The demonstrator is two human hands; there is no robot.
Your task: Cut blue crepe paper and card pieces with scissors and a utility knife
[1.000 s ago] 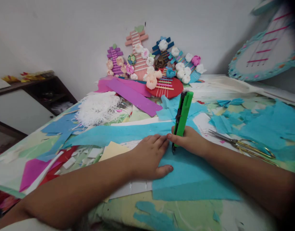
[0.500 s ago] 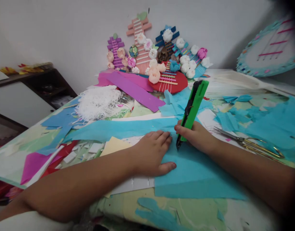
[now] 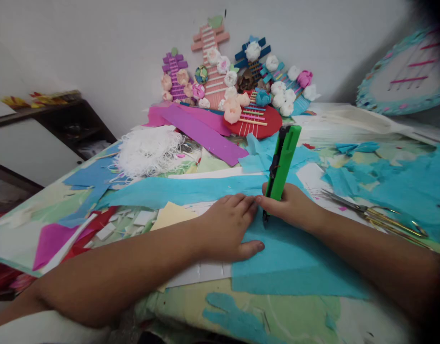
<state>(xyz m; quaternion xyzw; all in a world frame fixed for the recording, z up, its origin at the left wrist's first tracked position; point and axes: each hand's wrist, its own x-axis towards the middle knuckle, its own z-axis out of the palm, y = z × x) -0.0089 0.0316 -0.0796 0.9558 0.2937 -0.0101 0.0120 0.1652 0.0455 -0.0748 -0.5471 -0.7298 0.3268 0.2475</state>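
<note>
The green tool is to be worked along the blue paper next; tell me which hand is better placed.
Right, most likely: the right hand has the green tool in its grip, lower end down at the blue paper. The left hand lies spread, palm down, beside it.

The green tool (image 3: 284, 160) stands more upright than a moment ago, and the right hand (image 3: 296, 205) now meets the fingertips of the left hand (image 3: 225, 224).
</note>
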